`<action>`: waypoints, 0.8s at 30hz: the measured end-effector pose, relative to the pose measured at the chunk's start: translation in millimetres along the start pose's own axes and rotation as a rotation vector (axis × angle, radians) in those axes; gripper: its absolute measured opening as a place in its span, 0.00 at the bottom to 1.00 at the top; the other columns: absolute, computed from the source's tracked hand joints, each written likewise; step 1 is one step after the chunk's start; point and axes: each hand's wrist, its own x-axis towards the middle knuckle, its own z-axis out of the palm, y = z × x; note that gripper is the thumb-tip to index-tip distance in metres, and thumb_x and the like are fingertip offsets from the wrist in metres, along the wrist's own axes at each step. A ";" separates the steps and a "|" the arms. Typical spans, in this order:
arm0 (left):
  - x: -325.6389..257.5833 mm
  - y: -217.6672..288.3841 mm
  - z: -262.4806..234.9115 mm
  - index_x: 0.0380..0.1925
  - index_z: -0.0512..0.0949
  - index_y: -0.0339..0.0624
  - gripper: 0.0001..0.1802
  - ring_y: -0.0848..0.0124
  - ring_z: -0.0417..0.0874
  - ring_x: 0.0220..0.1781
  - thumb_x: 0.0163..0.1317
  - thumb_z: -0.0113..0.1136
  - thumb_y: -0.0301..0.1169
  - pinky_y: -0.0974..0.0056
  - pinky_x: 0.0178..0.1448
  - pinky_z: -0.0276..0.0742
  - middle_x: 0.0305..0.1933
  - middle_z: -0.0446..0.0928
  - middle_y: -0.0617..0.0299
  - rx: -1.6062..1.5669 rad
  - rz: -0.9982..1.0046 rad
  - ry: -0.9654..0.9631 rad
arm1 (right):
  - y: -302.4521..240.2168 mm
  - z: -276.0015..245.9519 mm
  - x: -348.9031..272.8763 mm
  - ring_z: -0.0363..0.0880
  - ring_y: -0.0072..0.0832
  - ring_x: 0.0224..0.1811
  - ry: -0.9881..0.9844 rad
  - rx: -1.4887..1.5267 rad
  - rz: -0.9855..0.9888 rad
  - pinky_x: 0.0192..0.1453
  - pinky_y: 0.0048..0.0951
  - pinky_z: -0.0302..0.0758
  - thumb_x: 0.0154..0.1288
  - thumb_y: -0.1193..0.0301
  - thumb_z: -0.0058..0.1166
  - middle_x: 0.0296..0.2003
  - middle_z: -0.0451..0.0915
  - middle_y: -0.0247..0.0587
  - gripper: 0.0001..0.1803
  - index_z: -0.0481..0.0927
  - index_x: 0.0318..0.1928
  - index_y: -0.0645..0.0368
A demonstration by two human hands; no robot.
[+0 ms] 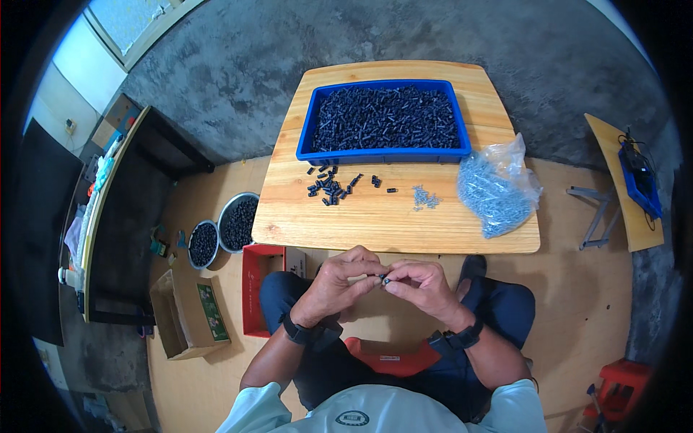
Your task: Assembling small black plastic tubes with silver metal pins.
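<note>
My left hand [348, 278] and my right hand [422, 286] meet just in front of the table's near edge, above my lap. Both are closed in a pinch at a small black part [383, 278], mostly covered by the fingertips. Its exact kind is too small to make out. On the wooden table [289, 220] lies a loose group of short black cylindrical pieces [332, 189]. To their right is a little heap of small silvery screw-like pieces [424, 198]. A clear plastic bag [494, 189] of similar silvery pieces slumps at the right edge.
A blue tray [382, 156] full of black pieces stands at the table's far side. On the floor to the left are two metal bowls [229, 247] of black parts, a red box [254, 289] and an open cardboard box [189, 317]. A red stool [622, 386] stands lower right.
</note>
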 end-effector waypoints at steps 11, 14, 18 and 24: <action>-9.9 -15.0 24.2 0.45 0.86 0.33 0.09 0.72 0.81 0.45 0.66 0.64 0.20 0.68 0.50 0.78 0.43 0.82 0.58 -0.343 -0.099 0.280 | -8.2 1.6 0.9 0.87 0.24 0.43 -0.025 0.216 0.168 0.50 0.24 0.83 0.71 0.73 0.63 0.41 0.88 0.42 0.12 0.85 0.49 0.69; -8.9 -14.3 26.5 0.45 0.86 0.33 0.09 0.72 0.82 0.44 0.66 0.64 0.20 0.68 0.49 0.78 0.43 0.83 0.58 -0.296 -0.079 0.253 | -7.8 0.1 0.2 0.87 0.23 0.42 -0.020 0.182 0.147 0.49 0.23 0.83 0.71 0.73 0.63 0.39 0.88 0.42 0.12 0.86 0.48 0.69; -7.7 -9.8 27.1 0.45 0.86 0.33 0.08 0.72 0.83 0.43 0.66 0.64 0.20 0.68 0.47 0.79 0.43 0.83 0.57 -0.318 -0.086 0.255 | -9.4 1.2 0.5 0.87 0.23 0.41 -0.011 0.198 0.156 0.47 0.23 0.83 0.71 0.73 0.62 0.38 0.88 0.41 0.11 0.86 0.47 0.69; -7.9 -9.6 27.5 0.45 0.86 0.33 0.08 0.72 0.83 0.42 0.67 0.64 0.20 0.68 0.47 0.80 0.42 0.83 0.57 -0.295 -0.079 0.238 | -13.0 0.8 0.6 0.87 0.22 0.40 -0.022 0.179 0.163 0.46 0.23 0.83 0.71 0.73 0.63 0.37 0.88 0.41 0.11 0.86 0.47 0.69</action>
